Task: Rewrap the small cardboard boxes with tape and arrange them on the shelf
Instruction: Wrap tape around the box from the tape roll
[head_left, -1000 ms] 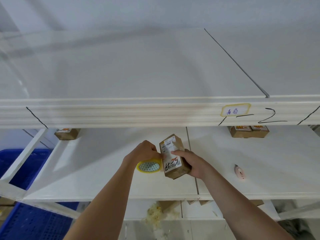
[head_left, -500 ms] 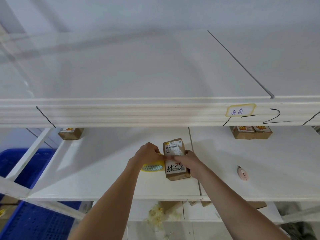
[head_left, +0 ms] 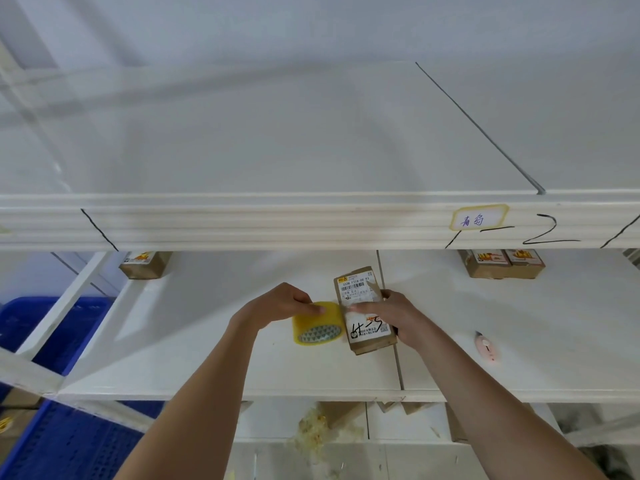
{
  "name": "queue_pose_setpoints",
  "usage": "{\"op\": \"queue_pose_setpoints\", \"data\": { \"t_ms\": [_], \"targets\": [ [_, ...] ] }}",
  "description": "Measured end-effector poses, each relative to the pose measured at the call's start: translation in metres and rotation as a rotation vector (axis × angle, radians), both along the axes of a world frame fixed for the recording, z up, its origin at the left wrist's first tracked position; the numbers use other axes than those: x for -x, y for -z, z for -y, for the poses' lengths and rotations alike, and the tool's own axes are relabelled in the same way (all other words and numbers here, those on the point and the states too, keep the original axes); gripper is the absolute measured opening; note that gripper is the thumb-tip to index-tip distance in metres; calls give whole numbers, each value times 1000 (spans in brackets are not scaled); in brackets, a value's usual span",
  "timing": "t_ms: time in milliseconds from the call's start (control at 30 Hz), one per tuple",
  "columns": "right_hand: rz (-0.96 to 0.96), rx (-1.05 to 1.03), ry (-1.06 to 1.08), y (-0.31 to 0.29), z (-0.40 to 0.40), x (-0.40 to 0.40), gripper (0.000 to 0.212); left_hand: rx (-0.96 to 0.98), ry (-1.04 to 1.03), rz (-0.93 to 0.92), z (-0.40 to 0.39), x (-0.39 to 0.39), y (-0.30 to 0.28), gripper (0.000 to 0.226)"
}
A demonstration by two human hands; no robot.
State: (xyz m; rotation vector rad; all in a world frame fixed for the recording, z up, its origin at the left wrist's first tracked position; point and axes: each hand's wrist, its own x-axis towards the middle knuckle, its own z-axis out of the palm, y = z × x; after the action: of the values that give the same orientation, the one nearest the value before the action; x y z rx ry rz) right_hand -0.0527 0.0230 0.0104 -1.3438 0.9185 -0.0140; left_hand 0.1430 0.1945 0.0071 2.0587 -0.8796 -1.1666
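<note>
The box, lying on the shelf, is steadied by the right hand, fingers clasped round it, while the roll is gripped alongside by the left hand, seemingly so tape can be drawn across.

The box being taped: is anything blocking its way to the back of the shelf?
Nothing visible does. The box lies under the right hand; the shelf behind it is bare, and the other boxes sit off to the sides.

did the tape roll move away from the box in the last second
Yes. The tape roll has slid left along the shelf, off the box, gripped by the left hand.
</note>
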Motion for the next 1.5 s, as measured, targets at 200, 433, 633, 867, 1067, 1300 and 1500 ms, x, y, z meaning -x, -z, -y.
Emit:
{"op": "queue_pose_setpoints", "data": {
  "t_ms": [200,433,633,867,1067,1300,1500],
  "targets": [
    [17,-39,-6,7,2,8,49,-61,-16,72,9,1,0,31],
    [88,-78,-20,-2,12,10,55,-202,-52,373,14,7,7,47],
    [143,-159,-56,-2,2,14,48,-221,-25,349,22,12,6,48],
    [207,-305,-13,-2,-7,15,53,-136,-41,208,28,11,-3,47],
    [293,-532,75,1,-5,11,47,33,-52,39,24,11,-8,37],
    [202,-302,2,8,1,10,51,28,-57,83,24,10,-9,48],
    [30,-44,-173,-4,-11,-1,44,-49,19,177,29,20,-7,35]
  ]
}}
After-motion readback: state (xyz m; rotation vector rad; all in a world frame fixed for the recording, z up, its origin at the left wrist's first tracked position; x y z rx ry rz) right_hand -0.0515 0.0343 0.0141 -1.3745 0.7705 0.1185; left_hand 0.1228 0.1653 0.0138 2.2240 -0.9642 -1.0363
